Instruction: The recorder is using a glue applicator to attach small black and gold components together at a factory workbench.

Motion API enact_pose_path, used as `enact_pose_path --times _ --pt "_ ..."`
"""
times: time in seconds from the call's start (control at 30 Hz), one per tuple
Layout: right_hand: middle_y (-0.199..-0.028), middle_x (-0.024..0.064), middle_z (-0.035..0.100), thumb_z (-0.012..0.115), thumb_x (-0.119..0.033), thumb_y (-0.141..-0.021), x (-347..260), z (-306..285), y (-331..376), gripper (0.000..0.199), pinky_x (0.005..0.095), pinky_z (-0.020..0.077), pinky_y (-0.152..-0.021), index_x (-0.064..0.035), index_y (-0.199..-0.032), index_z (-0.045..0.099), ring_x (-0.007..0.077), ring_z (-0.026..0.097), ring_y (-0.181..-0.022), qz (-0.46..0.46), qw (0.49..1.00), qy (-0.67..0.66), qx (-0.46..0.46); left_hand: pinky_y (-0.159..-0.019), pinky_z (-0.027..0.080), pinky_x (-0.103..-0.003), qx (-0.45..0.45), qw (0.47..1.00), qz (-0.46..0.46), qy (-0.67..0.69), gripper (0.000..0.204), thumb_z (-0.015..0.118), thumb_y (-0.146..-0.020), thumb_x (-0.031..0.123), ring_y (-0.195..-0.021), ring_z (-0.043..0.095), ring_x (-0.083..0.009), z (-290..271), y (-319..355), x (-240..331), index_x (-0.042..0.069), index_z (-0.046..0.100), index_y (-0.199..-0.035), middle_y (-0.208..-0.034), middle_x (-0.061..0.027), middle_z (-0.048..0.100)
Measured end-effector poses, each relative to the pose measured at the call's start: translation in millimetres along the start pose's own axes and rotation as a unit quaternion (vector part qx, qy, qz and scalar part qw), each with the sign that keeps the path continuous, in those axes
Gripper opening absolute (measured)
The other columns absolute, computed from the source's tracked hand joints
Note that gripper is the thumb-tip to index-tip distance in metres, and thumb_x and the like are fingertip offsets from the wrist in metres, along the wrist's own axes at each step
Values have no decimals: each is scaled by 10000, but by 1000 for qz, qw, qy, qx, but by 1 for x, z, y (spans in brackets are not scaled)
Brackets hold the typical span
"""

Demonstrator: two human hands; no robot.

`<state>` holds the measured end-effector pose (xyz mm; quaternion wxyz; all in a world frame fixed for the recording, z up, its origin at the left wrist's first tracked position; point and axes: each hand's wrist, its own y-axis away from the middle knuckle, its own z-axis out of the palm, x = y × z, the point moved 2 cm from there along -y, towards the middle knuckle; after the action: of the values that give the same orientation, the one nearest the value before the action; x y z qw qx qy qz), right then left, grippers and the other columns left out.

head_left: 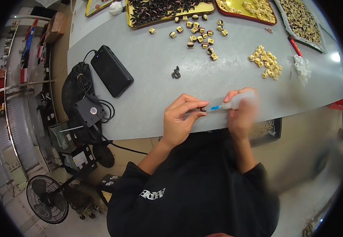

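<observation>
- Two hands meet at the near edge of the grey table (155, 71), just in front of the black power bank (111, 70) side.
- The left hand (179, 120) pinches a small dark part (203, 109) between thumb and fingertips, right of the power bank and nearer the person.
- The right hand (240, 114), blurred, is closed around a small squeeze bottle (238, 100) whose blue nozzle (215, 107) touches the dark part.
- Far beyond the power bank, a yellow tray (203, 9) holds a heap of dark pieces; beside it a red-rimmed tray (234, 4) holds pale yellow pieces, and a grey tray (282, 17) at the far right is full of brownish ones.
- Loose banded pieces (199, 33) lie scattered on the table in front of the yellow tray.
- A pile of pale yellow pieces (267, 62) lies well right of the power bank, near a crumpled white wrapper (302, 66).
- One small black clip-like part (175, 73) stands alone, right of the power bank.
</observation>
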<state>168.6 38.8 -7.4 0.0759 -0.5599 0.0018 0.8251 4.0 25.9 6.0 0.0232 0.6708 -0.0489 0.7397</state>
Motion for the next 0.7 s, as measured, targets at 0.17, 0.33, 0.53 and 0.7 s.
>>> enact_pose_path --times 0.17,0.33,0.53,0.7 --pt "-814 159 574 409 -264 -949 -1 0 0 222 184 325 -548 -47 -992 423 81 401 -586 3 1000 10 4 -719 530 -247 3 1000 7 -5 257 604 -766 -133 -814 574 -145 -1 0 -1 -26 651 -995 -914 -86 554" --pt "-832 170 567 407 -251 -946 1 0 2 209 180 321 -539 -44 -975 422 90 404 -588 -12 1000 0 20 -725 498 -247 2 1000 0 -7 256 623 -760 -122 -821 565 -147 -2 1 0 -41 645 -1002 -906 -86 544" --pt "-844 183 561 408 -235 -942 -1 4 4 198 181 320 -523 -39 -968 424 95 408 -588 -22 999 8 24 -730 498 -247 -3 1000 0 -7 267 633 -755 -116 -821 565 -146 -2 2 0 -40 645 -1011 -903 -84 545" --pt "-850 186 560 409 -230 -941 -2 5 2 195 185 321 -512 -38 -966 429 93 405 -582 -22 999 20 24 -734 497 -247 -1 1000 1 -5 276 637 -754 -113 -823 566 -147 -2 0 0 -39 643 -1020 -902 -83 545"
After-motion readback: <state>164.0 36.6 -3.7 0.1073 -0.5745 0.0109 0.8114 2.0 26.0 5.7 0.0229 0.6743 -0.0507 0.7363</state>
